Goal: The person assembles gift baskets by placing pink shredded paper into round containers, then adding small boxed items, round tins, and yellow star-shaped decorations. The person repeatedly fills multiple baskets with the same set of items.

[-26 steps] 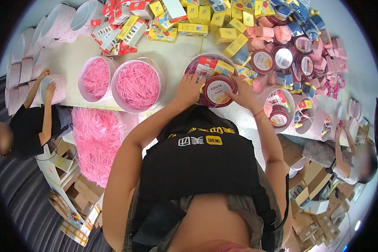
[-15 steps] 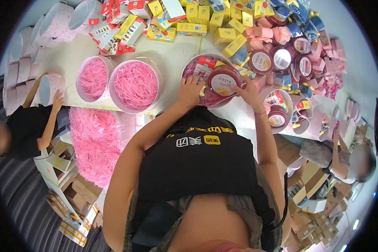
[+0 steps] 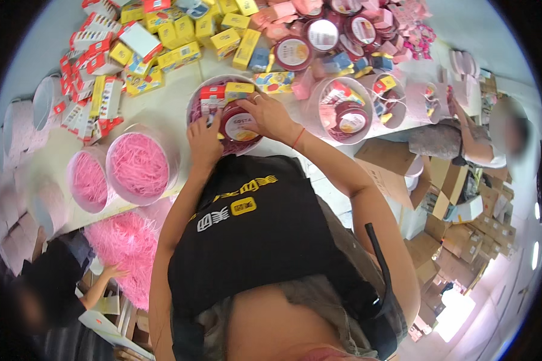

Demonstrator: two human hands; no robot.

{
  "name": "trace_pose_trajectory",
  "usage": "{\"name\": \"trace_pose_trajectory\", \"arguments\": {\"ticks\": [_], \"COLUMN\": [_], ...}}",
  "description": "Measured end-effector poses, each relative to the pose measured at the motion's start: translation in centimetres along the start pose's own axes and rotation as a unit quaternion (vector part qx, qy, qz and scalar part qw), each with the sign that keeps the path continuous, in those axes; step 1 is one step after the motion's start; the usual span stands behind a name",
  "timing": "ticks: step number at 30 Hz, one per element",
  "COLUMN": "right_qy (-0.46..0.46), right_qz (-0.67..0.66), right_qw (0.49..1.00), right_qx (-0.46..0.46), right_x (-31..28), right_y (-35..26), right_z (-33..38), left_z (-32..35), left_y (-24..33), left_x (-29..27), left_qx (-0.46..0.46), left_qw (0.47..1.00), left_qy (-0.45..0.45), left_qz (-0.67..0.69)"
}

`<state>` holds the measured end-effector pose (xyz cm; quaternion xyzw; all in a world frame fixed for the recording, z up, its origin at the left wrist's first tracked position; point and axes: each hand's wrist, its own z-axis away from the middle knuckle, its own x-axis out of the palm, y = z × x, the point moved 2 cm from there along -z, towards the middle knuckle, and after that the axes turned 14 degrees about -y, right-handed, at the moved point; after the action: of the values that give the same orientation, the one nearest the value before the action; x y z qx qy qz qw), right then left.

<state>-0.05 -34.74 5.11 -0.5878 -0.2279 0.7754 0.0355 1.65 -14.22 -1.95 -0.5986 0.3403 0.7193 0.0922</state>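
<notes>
A round pale bucket [image 3: 193, 98] stands in front of me, lined with pink shredded paper. Inside it are a red-and-white box [image 3: 212, 93], a yellow box [image 3: 240, 90] and a dark red round jar [image 3: 239, 126] with a labelled lid. My right hand [image 3: 271, 115], a ring on one finger, grips the jar's upper right edge, its thumb over the lid. At the jar's left side, my left hand [image 3: 206, 142] reaches over the bucket's near rim with bent fingers. Something small, blue and yellow, shows by those fingertips; what they hold is partly hidden.
To the left stand two buckets of pink shreds [image 3: 140, 167]. Filled buckets [image 3: 337, 84] line the right. Yellow boxes [image 3: 177, 57], red-and-white boxes and more round jars [image 3: 292, 53] heap at the back. Co-workers [image 3: 60, 271] are at both sides; cardboard boxes [image 3: 464, 234] lie lower right.
My view has swung right. The jar sits further into the bucket, and my right hand has moved to its upper edge. The left co-worker has let go of a bucket and touches pink shreds.
</notes>
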Motion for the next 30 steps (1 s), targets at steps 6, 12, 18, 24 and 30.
{"name": "trace_pose_trajectory", "arguments": {"ticks": [6, 12, 18, 24, 30], "right_qy": [-0.081, -0.045, -0.042, 0.056, 0.264], "right_qz": [-0.005, -0.011, -0.073, -0.142, -0.523], "right_qw": [0.996, 0.997, 0.996, 0.987, 0.789], "right_qx": [0.028, 0.067, 0.022, 0.046, 0.183], "right_x": [2.6, 4.5, 3.7, 3.8, 7.6], "right_y": [-0.2, -0.1, 1.8, 1.4, 7.1], "right_z": [-1.2, 0.0, -1.1, 0.0, 9.1], "left_z": [0.3, 0.3, 0.4, -0.2, 2.1], "left_y": [-1.5, -1.0, -0.7, -0.7, -5.2], "left_x": [1.5, -0.2, 1.1, -0.1, -1.8], "left_qx": [0.021, 0.021, 0.060, 0.077, -0.029], "left_qw": [0.998, 0.988, 0.996, 0.994, 0.982], "left_qy": [-0.059, -0.074, -0.064, -0.016, 0.088], "left_qz": [0.005, 0.136, -0.009, 0.071, 0.164]}}
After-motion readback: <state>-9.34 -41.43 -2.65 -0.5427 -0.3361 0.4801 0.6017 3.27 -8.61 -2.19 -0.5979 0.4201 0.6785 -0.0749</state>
